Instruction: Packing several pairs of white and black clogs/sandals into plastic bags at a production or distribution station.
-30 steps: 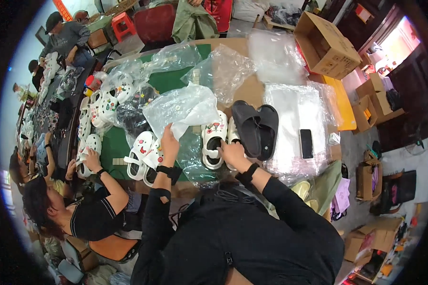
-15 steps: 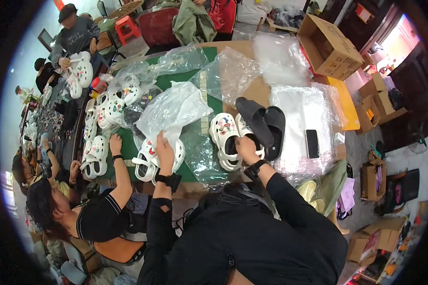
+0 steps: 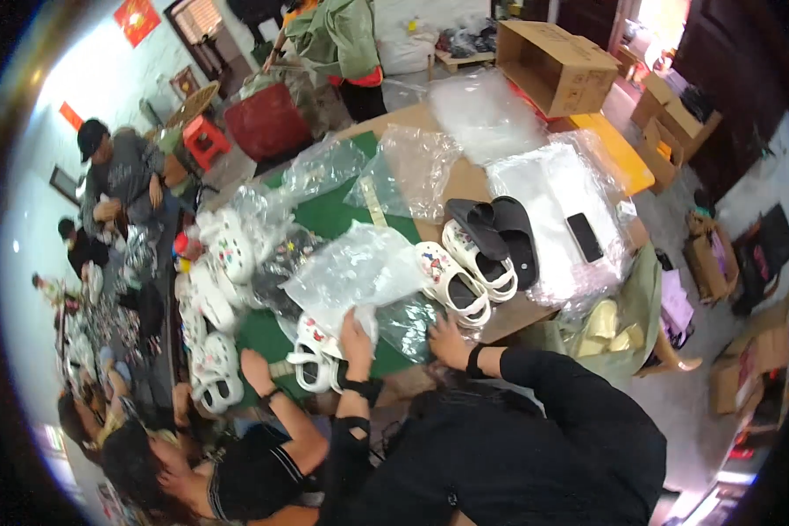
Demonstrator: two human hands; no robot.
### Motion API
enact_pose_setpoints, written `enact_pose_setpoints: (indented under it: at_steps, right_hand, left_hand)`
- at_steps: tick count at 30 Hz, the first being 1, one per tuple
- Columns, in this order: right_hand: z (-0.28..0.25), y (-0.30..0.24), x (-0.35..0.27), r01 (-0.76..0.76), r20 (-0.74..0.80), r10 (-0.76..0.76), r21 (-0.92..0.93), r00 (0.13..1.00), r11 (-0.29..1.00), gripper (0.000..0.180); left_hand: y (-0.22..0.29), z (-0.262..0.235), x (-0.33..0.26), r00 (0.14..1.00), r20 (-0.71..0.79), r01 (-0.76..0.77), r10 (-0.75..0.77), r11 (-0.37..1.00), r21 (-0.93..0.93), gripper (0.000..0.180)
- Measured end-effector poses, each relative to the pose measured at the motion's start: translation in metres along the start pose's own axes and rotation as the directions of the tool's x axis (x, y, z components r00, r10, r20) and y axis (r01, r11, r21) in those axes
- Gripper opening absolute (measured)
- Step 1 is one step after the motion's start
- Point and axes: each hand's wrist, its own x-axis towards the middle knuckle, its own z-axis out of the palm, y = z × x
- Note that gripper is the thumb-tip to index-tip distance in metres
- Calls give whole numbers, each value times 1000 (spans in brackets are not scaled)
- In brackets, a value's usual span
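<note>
- The left hand (image 3: pixel 357 346) has its thumb and fingers closed on the near edge of a crumpled translucent plastic bag (image 3: pixel 355 270), which spreads out at twelve o'clock from it.
- The right hand (image 3: pixel 450 344) is loosely open, fingers apart and holding nothing, near the table edge; whether its fingertips press on anything, I cannot tell.
- Just beyond the right hand, between twelve and one o'clock, sits a pair of white perforated foam clogs with colourful charms (image 3: pixel 438 270), openings facing the person.
- At one o'clock from the right hand, a pair of black open-toed slides (image 3: pixel 519 238) leans against the clogs.
- At two o'clock, a black rectangular phone (image 3: pixel 585 238) lies on a stack of flat clear plastic bags (image 3: pixel 539 197).
- At twelve o'clock from that stack stands an open brown cardboard box (image 3: pixel 583 83).
- Just beside the left hand, at nine o'clock, is a second white charm-covered clog pair (image 3: pixel 309 333); a co-worker's hand (image 3: pixel 257 373) is farther out, between eight and nine.
- A green tabletop covering (image 3: pixel 324 212) shows at eleven o'clock, beyond the crumpled bag.
</note>
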Motion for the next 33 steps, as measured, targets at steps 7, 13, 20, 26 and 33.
enact_pose_setpoints:
  at_steps: [7,13,20,26,33]
  right_hand:
    - [44,-13,2,-190,64,194,-64,979,980,32]
    - [-17,11,8,-169,-296,239,243,925,955,17]
    - [-93,38,-6,-465,-47,631,635,774,617,17]
    - [-132,100,-25,184,-49,441,945,896,-269,21]
    - [-115,176,-91,591,-176,605,538,776,-601,20]
  left_hand:
    - [3,-2,-19,988,69,-138,141,990,-41,34]
    - [-4,-10,-14,992,72,-98,103,993,-60,35]
    - [21,-14,11,988,44,-146,148,989,-28,36]
    - [66,-21,22,987,-111,-122,120,992,-12,36]
    - [47,12,10,829,415,-504,375,822,266,38]
